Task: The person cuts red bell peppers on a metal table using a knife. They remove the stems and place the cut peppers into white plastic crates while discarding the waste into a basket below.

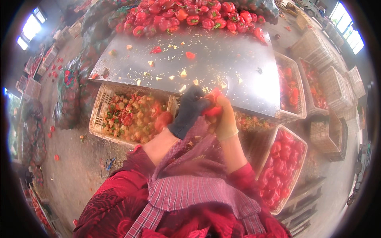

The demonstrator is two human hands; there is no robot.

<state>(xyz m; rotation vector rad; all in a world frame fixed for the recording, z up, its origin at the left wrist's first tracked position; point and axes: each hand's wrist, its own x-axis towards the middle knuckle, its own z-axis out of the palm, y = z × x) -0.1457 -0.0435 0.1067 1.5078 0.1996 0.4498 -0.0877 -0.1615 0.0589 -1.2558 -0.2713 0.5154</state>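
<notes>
My left hand (190,108), in a dark glove, grips one side of a red bell pepper (213,110) at the near edge of a metal table (250,62). On the pepper's other side, my right hand (226,120) in a pale yellow glove is closed around it. The fingers hide part of the pepper, and whether a tool is in either hand cannot be seen. Seeds and pale core bits (183,73) lie scattered over the tabletop. Below and left of my left hand, a plastic crate (95,119) holds pepper cores and scraps, with a blurred red pepper (163,120) at its right side.
Whole red peppers (190,15) are heaped at the table's far end. A crate of red peppers (281,169) stands at my right; more filled crates (314,86) and stacked crates (336,86) lie beyond. Net sacks (70,95) line the left. A pallet (303,205) is lower right.
</notes>
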